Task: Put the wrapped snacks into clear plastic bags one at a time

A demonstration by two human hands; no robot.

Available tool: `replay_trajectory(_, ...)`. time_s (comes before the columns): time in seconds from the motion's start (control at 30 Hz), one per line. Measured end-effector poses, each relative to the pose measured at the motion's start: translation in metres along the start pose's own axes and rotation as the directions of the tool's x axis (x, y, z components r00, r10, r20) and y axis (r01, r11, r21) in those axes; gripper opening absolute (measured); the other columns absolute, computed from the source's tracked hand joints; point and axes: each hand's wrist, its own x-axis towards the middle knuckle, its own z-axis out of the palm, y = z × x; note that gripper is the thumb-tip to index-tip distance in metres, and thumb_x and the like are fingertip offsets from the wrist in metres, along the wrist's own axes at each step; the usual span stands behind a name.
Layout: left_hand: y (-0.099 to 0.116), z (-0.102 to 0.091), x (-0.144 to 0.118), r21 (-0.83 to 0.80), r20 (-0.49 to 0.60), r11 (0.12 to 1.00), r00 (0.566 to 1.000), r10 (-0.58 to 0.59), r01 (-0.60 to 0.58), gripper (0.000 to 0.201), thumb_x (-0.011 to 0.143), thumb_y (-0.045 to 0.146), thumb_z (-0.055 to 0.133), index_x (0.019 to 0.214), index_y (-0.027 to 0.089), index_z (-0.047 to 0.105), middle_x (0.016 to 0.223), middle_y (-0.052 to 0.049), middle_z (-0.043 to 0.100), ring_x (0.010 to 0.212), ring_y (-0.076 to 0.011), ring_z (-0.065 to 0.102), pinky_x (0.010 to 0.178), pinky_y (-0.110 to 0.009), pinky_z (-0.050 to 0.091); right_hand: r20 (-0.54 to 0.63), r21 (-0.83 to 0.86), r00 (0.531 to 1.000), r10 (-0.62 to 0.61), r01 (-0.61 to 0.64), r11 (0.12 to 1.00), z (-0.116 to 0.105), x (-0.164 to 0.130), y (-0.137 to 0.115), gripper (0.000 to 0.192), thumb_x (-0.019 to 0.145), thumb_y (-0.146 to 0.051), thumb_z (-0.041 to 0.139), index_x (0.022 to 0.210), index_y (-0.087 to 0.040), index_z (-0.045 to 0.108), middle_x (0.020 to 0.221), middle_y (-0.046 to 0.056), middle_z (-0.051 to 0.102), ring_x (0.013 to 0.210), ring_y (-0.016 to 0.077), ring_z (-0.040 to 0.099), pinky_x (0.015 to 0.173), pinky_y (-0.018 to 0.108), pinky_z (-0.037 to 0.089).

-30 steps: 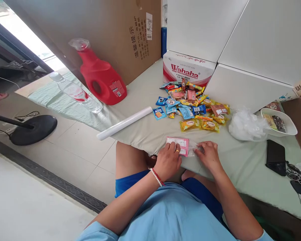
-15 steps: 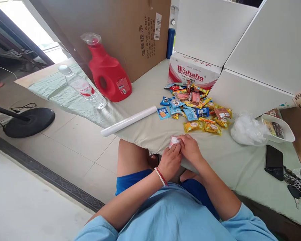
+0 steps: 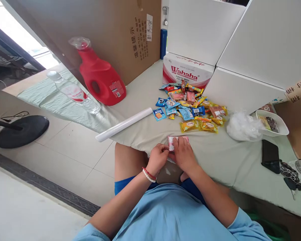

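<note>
A small pink-and-white packet (image 3: 171, 143) lies at the front edge of the cloth-covered table. My right hand (image 3: 185, 155) is over it, fingers bent across its top and thumb below, gripping it. My left hand (image 3: 158, 158), with a red string and a white bead bracelet at the wrist, is closed in a pinch by the packet's lower left corner; what its fingertips hold is hidden. Beyond the hands lies a pile of wrapped snacks (image 3: 187, 103) in blue, yellow, red and brown wrappers. Two yellow packets (image 3: 189, 126) are the closest of these to my right hand.
A white roll (image 3: 124, 124) lies left of the snacks. Behind it stand a water bottle (image 3: 76, 94) and a red jug (image 3: 102, 80). White boxes and a Wahaha carton (image 3: 188, 72) rise behind. Rightward are a plastic bag (image 3: 244, 127), white tub (image 3: 282, 132), black phone (image 3: 270, 155) and keys (image 3: 289, 177).
My left hand has moved off the packet's top to its lower left. My right hand has come down over the packet, which now lies sideways. The view has shifted slightly to the right.
</note>
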Motion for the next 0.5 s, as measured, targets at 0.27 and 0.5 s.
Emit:
replay_trajectory(0.27,0.046,0.002,-0.011,-0.242,0.044,0.962,0.989,0.142,-0.128,0.030,0.081,0.019,0.052,0.101,0.021,0.075,0.113,-0.005,0.074,0.102,-0.0208,0.067,0.089,-0.033,0.053,-0.180,0.594,0.938,0.297,-0.136,0.793,-0.038,-0.009,0.057,0.032,0.095,-0.039,0.066,0.122,-0.022,0.064,0.113,0.011,0.070,0.103,0.0298,0.063,0.091,0.043,0.052)
replay_trajectory(0.5,0.012,-0.005,0.018,0.094,-0.035,0.984,0.987,0.155,-0.152,0.030,0.087,0.038,0.053,0.102,0.020,0.072,0.105,-0.007,0.075,0.098,-0.0243,0.069,0.090,-0.039,0.054,0.057,0.976,0.760,0.647,-0.178,0.124,-0.056,-0.078,0.138,0.050,0.082,-0.055,0.079,0.117,-0.022,0.065,0.114,0.008,0.075,0.097,0.0234,0.071,0.082,0.036,0.059)
